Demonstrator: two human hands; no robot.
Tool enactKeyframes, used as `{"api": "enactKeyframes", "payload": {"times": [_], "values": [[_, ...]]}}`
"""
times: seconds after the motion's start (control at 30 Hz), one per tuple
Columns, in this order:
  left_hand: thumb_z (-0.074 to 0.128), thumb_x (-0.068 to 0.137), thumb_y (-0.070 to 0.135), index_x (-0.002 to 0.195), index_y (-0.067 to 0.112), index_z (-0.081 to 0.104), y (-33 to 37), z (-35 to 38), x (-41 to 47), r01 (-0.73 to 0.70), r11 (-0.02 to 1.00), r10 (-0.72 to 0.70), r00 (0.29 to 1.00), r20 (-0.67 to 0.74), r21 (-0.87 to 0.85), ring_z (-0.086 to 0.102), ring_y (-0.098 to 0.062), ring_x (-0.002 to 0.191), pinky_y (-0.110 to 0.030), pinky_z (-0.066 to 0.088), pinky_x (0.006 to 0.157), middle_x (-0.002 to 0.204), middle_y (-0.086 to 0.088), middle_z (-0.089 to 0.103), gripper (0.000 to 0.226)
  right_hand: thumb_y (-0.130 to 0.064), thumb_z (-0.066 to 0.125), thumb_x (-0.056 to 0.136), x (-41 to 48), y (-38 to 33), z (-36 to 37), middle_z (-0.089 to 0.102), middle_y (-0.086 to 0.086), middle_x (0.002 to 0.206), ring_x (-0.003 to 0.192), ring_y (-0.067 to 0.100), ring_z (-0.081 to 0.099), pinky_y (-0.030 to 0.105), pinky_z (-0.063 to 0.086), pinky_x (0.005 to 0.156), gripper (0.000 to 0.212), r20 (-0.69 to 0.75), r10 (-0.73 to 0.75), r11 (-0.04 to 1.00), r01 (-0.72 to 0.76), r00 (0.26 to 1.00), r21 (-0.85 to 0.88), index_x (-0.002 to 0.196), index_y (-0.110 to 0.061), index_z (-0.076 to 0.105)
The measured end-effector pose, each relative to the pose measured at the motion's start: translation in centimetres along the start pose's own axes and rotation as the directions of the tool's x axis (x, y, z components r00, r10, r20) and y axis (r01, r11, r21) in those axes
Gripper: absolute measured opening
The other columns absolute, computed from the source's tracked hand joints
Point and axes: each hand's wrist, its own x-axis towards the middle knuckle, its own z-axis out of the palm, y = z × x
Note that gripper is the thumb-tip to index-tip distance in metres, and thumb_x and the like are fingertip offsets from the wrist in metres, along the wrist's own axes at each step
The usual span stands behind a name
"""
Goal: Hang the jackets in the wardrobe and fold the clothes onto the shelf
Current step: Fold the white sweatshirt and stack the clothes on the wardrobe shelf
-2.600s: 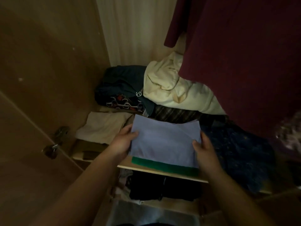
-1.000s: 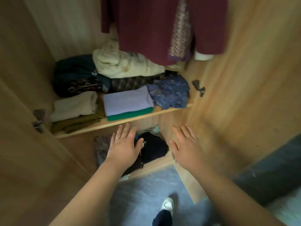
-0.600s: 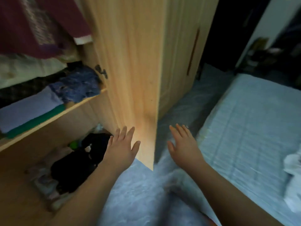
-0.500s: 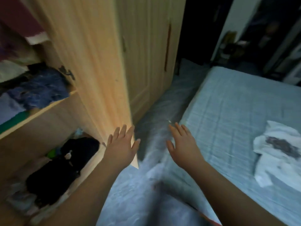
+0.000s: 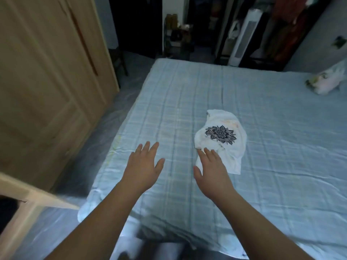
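Both hands, left [image 5: 143, 166] & right [image 5: 213, 170], spread flat w/ nothing held, reach over bed [image 5: 169, 102] toward crumpled white tee [image 5: 220, 139] mid-bed, likely next to fold.

Left hand [image 5: 143, 170], right hand [image 5: 212, 172] spread above bed [image 5: 281, 128], white shirt [image 5: 221, 141] beyond

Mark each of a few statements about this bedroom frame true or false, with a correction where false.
1. Both hands are empty, fingers spread. True: left hand and right hand hold nothing.
2. A white garment with a dark printed motif lies on the bed. True.
3. The garment is neatly folded. False: it lies crumpled.
4. The left hand is nearer to the garment. False: the right hand is, its fingertips at the garment's edge.
5. The wardrobe door stands to the right of the bed. False: it is on the left.
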Motion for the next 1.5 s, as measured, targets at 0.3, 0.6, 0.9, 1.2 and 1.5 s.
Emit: {"api": "enactKeyframes", "payload": {"times": [0.3,0.6,0.9,1.2,1.5], "values": [[0.036,0.102,0.052,0.159,0.026,0.016,8.6,9.1,11.6,-0.114,0.992,0.122,0.977,0.172,-0.055,0.01,-0.03,0.154,-0.048,0.016,0.123,0.167,-0.007,0.014,0.066,-0.032,0.048,0.099,5.4,12.0,2.3,0.028,0.009,0.161,0.15,0.028,0.017,0.037,0.014,0.121,0.06,0.08,0.226,0.972,-0.23,0.971,0.051,0.154,-0.016,0.031],[0.041,0.102,0.044,0.159,0.017,0.02,10.7,16.3,24.4,-0.181,0.982,0.186,0.913,0.363,-0.048,0.02,-0.034,0.15,-0.044,0.021,0.121,0.165,-0.014,0.021,0.066,-0.021,0.054,0.098,12.0,20.5,5.7,0.037,0.009,0.155,0.146,0.027,0.025,0.034,0.017,0.12,0.057,0.211,0.462,0.863,-0.491,0.862,0.116,0.151,-0.01,0.037],[0.051,0.097,0.03,0.156,0.012,0.026,12.3,23.6,35.7,-0.105,0.989,0.142,0.877,0.458,-0.106,0.027,-0.033,0.147,-0.046,0.027,0.119,0.161,-0.016,0.028,0.066,-0.02,0.056,0.095,21.7,28.7,11.6,0.037,0.009,0.155,0.145,0.026,0.026,0.036,0.018,0.121,0.059,0.299,0.506,0.82,-0.558,0.809,0.124,0.151,-0.012,0.037],[0.065,0.09,0.017,0.159,0.02,0.016,12.3,32.9,44.2,0.088,0.987,0.004,0.817,0.577,-0.132,0.02,-0.033,0.15,-0.038,0.027,0.117,0.166,-0.015,-0.002,0.084,-0.036,0.067,0.086,30.4,36.1,19.1,0.012,-0.002,0.164,0.148,0.027,0.017,0.05,0.035,0.112,0.089,0.48,0.5,0.823,-0.568,0.721,-0.004,0.156,-0.035,0.012],[0.077,0.082,0.01,0.138,0.001,0.045,11.2,36.7,45.5,0.692,0.625,-0.384,0.676,0.629,-0.362,0.063,-0.034,0.109,-0.048,0.055,0.092,0.124,-0.02,0.061,0.064,-0.006,0.05,0.081,32.4,37.8,22.9,0.053,0.009,0.12,0.106,0.035,0.054,0.047,0.051,0.083,0.049,0.439,0.474,0.853,-0.522,0.763,-0.014,0.125,-0.024,0.041]]}}
